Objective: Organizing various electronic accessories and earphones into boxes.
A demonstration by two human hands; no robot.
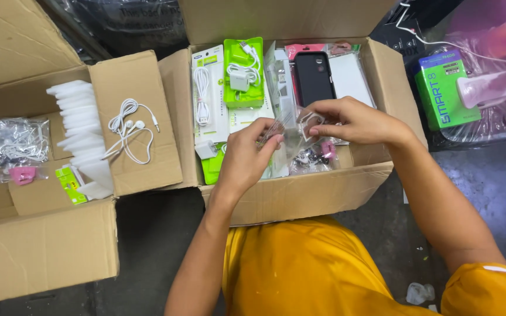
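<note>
Head view of two bare hands at work over an open cardboard box [300, 193], the landmark for all positions below. The left hand [250, 155] and the right hand [355, 122] meet above the box's near half and share a small clear plastic bag [291, 136]. Left-hand fingers [273, 136] are pressed together, pinching the bag's left edge; right-hand fingers [318, 120] pinch its upper right corner, where a small pale item shows through the film. What the bag holds is too small to tell.

Inside the box, toward its far wall: a white cable on a card [205, 96] at the left, a green-backed charger pack [243, 73] beside it, a black phone case [314, 76] right of centre, and a white flat pack [351, 79] at the far right.

Left of the box, a second open carton [42, 246] stands with white earphones [130, 131] lying on its flap, a stack of white sleeves [83, 134] beside them, and a bag of tangled earphones [13, 143] further left. Right of the box stands a green carton [443, 90]. Near side: yellow clothing [317, 269].
</note>
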